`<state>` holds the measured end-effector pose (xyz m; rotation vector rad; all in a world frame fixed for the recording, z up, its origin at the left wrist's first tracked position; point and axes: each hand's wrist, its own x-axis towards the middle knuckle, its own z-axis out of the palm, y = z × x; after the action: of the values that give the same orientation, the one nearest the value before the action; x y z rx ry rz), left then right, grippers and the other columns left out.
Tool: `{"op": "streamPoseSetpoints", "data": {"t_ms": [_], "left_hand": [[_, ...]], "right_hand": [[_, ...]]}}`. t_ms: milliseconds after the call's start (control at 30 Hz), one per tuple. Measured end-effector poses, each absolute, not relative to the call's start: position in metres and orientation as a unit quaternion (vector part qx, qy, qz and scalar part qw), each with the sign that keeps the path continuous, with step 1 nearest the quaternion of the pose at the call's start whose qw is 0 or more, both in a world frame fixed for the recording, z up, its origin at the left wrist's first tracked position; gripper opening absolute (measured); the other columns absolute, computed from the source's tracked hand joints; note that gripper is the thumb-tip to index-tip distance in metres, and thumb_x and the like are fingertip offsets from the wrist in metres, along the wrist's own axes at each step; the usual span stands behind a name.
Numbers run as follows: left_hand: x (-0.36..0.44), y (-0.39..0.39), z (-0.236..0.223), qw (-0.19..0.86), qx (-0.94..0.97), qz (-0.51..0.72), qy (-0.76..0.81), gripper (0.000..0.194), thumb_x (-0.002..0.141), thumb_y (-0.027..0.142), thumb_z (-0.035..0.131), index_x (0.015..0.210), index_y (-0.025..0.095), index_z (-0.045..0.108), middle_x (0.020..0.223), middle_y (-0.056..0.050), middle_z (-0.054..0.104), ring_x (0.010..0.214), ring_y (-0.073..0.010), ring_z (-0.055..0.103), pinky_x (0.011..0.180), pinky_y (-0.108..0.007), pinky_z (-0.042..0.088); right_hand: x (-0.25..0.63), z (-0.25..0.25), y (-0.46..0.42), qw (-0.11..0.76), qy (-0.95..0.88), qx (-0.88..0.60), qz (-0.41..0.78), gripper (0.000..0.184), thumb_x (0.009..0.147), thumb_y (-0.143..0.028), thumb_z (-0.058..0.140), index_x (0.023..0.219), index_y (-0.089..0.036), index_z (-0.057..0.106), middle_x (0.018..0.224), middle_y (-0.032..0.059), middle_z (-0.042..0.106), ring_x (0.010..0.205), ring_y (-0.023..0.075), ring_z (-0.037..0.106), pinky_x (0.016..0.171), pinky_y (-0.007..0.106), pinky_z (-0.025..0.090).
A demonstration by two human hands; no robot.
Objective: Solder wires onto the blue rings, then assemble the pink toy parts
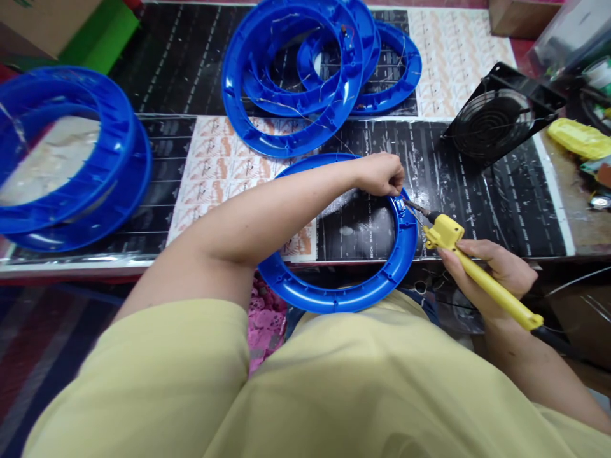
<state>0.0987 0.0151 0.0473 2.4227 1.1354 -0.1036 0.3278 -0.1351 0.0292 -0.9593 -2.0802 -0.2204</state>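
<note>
A blue plastic ring (337, 300) rests at the table's front edge, partly over my lap. My left hand (382, 175) is closed in a pinch above its right upper side; whatever is between the fingertips is too small to make out. My right hand (501, 270) grips a yellow soldering gun (449, 234) by its handle. The gun's dark tip reaches to a small pale part (400, 205) on the ring, just below my left fingers. My left forearm crosses over the ring and hides some of it.
Several more blue rings (291, 143) with thin wires lie stacked at the back. Other blue rings (114, 184) are piled at the left. A black fan (496, 117) stands at the right, near a yellow object (580, 140). Cardboard boxes (520, 18) sit at the far corners.
</note>
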Motion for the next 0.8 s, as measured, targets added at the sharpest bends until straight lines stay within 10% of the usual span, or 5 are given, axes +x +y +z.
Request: {"op": "streamPoseSetpoints", "data": {"t_ms": [800], "left_hand": [[0.100, 0.021, 0.041, 0.218, 0.894, -0.017, 0.391, 0.019, 0.076, 0.021, 0.066, 0.090, 0.020, 0.078, 0.082, 0.002, 0.073, 0.086, -0.0150, 0.065, 0.081, -0.023, 0.043]], "right_hand": [[0.331, 0.039, -0.128, 0.399, -0.845, -0.349, -0.079, 0.022, 0.078, -0.022, 0.081, 0.084, -0.023, 0.060, 0.074, -0.0008, 0.074, 0.060, 0.0157, 0.071, 0.051, 0.025, 0.055]]}}
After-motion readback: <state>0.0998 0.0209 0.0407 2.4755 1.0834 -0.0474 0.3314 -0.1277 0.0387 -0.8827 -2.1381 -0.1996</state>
